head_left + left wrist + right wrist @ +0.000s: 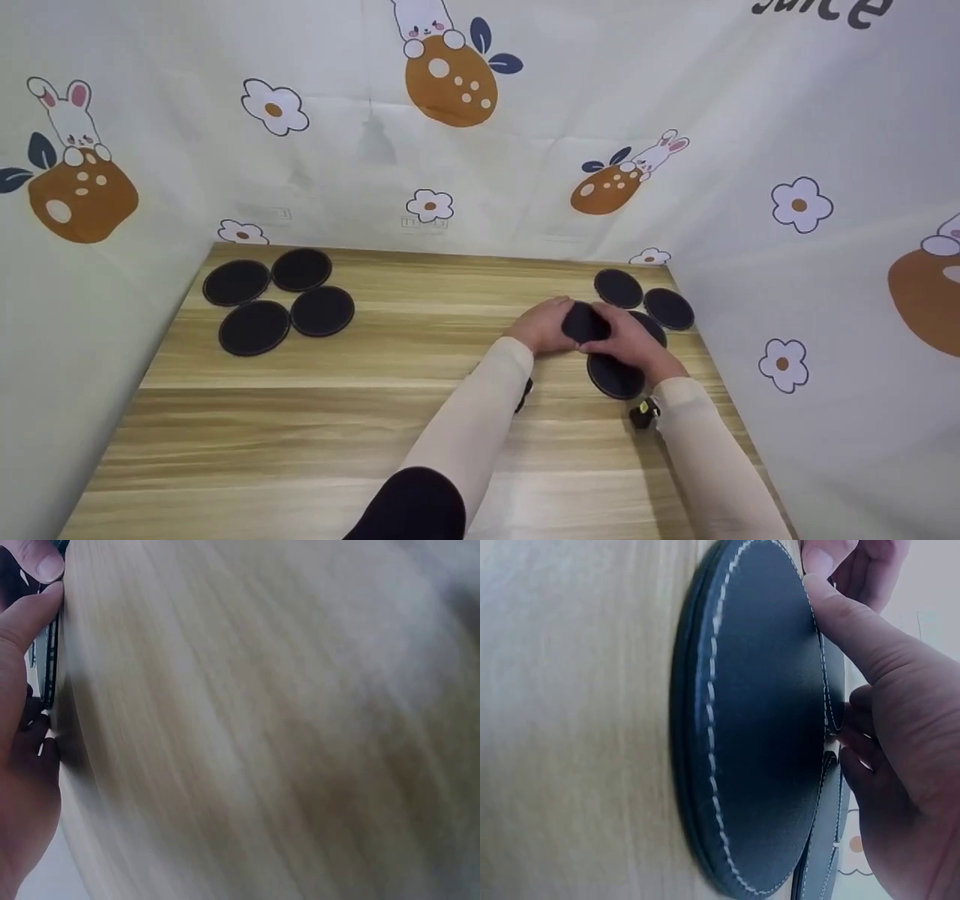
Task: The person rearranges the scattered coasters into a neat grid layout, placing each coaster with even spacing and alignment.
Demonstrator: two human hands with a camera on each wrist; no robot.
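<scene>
Between both hands is a round black coaster (pixel 585 322) with a stitched rim, toward the right of the wooden table. The left hand (pixel 544 327) holds its left side, and the right hand (pixel 628 341) grips its right side. Their thumbs meet at its near edge. Just below the right hand lies another black coaster (pixel 615 377); its white stitching shows large in the right wrist view. One more coaster (pixel 651 327) is partly covered by the right hand. In the left wrist view, the left hand (pixel 22 795) shows only at the left edge.
Two further black coasters, one at the back (pixel 619 288) and one by the right wall (pixel 669 308), lie beyond the right hand. Several coasters (pixel 253 328) sit grouped at the back left. Printed cloth (pixel 510 172) hangs around the wooden table (pixel 315 427).
</scene>
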